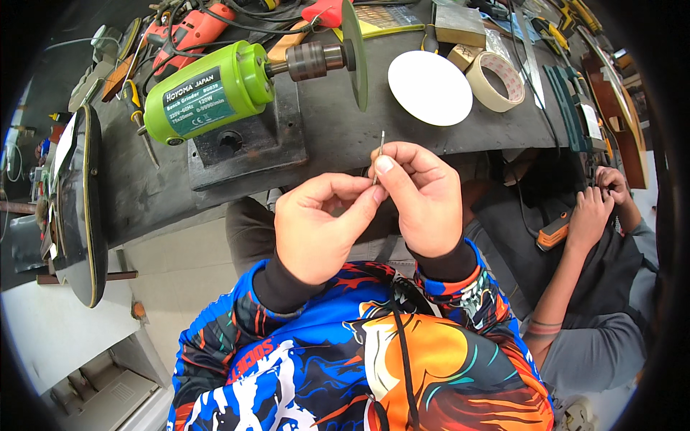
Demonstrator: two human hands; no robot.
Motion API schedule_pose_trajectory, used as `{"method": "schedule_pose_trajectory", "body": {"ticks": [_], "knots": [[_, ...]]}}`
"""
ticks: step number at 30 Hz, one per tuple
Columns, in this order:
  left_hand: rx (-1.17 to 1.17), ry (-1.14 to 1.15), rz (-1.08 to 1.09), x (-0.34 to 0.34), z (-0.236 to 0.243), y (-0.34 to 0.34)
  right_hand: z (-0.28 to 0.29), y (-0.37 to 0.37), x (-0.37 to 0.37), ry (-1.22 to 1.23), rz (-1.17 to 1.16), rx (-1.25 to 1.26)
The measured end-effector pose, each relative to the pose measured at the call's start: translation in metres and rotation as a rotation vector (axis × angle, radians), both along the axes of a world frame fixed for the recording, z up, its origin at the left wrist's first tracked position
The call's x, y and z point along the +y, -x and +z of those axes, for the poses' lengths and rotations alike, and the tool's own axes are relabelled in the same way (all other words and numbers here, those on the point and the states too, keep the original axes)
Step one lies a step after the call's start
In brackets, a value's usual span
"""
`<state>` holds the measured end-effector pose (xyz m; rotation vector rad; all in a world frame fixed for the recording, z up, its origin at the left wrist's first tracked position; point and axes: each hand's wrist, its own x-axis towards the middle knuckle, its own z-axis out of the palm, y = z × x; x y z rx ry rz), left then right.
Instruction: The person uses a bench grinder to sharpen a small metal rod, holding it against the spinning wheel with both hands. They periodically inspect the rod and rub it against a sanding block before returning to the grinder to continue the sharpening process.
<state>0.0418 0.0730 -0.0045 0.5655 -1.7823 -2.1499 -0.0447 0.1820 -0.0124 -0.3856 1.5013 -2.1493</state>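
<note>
Between my two hands a thin metal rod (382, 137) stands nearly upright, its silvery tip poking above the fingers. My right hand (428, 205) pinches it between thumb and index finger. At its lower end my left hand (310, 228) closes thumb and index finger on it too; the rest of the rod is hidden by the fingertips. Beyond my hands is a green bench grinder (208, 90) on a black base. A chuck (305, 60) on its shaft carries a thin green disc (356, 54), seen almost edge-on.
A white round disc (430, 87) and a roll of masking tape (496, 82) lie on the dark bench (338, 147). Behind the grinder are a red power tool (190, 36) and cables. A screwdriver (136, 108) is at left. At right, a co-worker's hands (600, 197) work close by.
</note>
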Motion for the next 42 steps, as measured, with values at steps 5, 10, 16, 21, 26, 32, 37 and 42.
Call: {"method": "schedule_pose_trajectory", "body": {"ticks": [5,10,16,21,26,32,37,42], "knots": [[0.018,0.039,-0.029,0.005,0.011,-0.012,0.008,-0.009,0.009,0.044,0.035,0.021],[0.058,-0.022,-0.049,0.005,0.015,-0.018,0.013,-0.013,0.011,0.088,0.053,0.012],[0.042,-0.073,-0.011,0.008,0.019,-0.018,0.016,-0.015,0.013,0.103,0.070,-0.009],[0.064,-0.063,-0.024,0.009,0.024,-0.020,0.022,-0.016,0.016,0.121,0.091,-0.024],[0.092,-0.035,-0.045,0.008,0.024,-0.021,0.023,-0.016,0.016,0.136,0.101,-0.029],[0.100,-0.001,-0.081,0.006,0.023,-0.022,0.022,-0.015,0.016,0.142,0.103,-0.003],[0.051,-0.041,-0.041,0.007,0.020,-0.014,0.017,-0.010,0.009,0.047,0.033,0.013],[-0.010,0.046,-0.016,-0.003,0.007,-0.001,0.006,0.003,-0.006,-0.022,-0.018,0.049]]}}
